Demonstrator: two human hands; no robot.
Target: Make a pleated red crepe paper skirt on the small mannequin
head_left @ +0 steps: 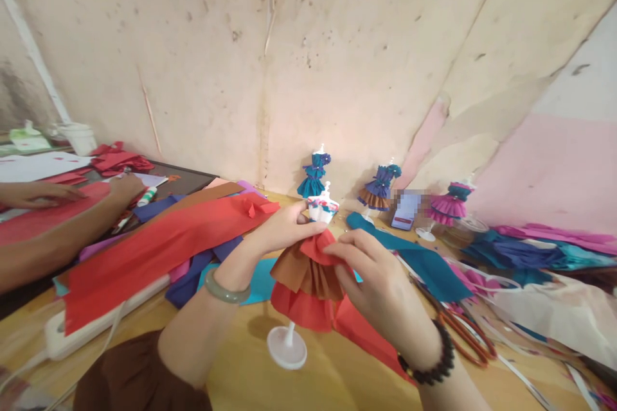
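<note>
A small white dress-form mannequin (324, 208), tilted a little, stands on a round white base (286, 348) in the middle of the table. Its skirt has a brown pleated layer (301, 273) over a red pleated layer (303, 307). My left hand (285, 226) is closed around the mannequin's upper body, thumb across its front. At the waist, my right hand (373, 270) pinches a gathered red crepe-like strip (317, 245). A flat red length (361, 326) lies under my right wrist, partly hidden by it.
Behind stand three dressed mannequins: a teal one (313, 173), a blue-and-brown one (378, 187) and a pink one (448, 202). Orange-handled scissors (465, 337) lie right. Red sheets (168, 244) cover part of a power strip (110, 314). Another person's hand (126, 187) works at left.
</note>
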